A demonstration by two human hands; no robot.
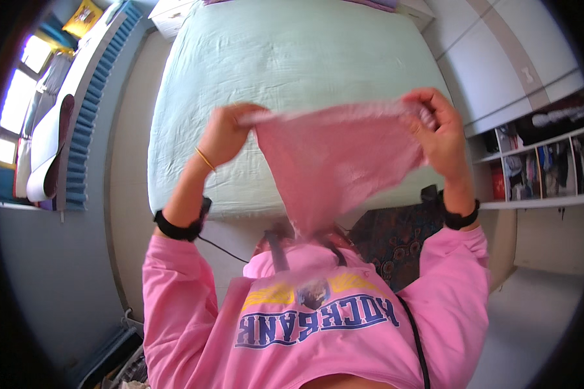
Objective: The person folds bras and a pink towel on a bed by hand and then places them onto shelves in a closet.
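A pink cloth point(336, 155), partly blurred, hangs stretched between my two raised hands in front of my chest. My left hand point(228, 131), with a thin gold-coloured bangle at the wrist, is shut on the cloth's upper left corner. The gathered upper right end of the cloth is gripped by my right hand point(435, 129), thumb against the fingers. Its lower part narrows down towards my pink sweatshirt point(316, 311). Beyond and beneath the cloth lies a bed with a pale green sheet point(292, 63), wrinkled in places. Black straps circle both of my forearms.
A patterned dark cloth point(399, 243) lies by the bed's near right edge. To the right stands a white wardrobe point(496, 63) with open shelves point(540, 170) of clothes. On the left are a window, a blue ruffled cloth point(85, 121) and a yellow cushion point(82, 18).
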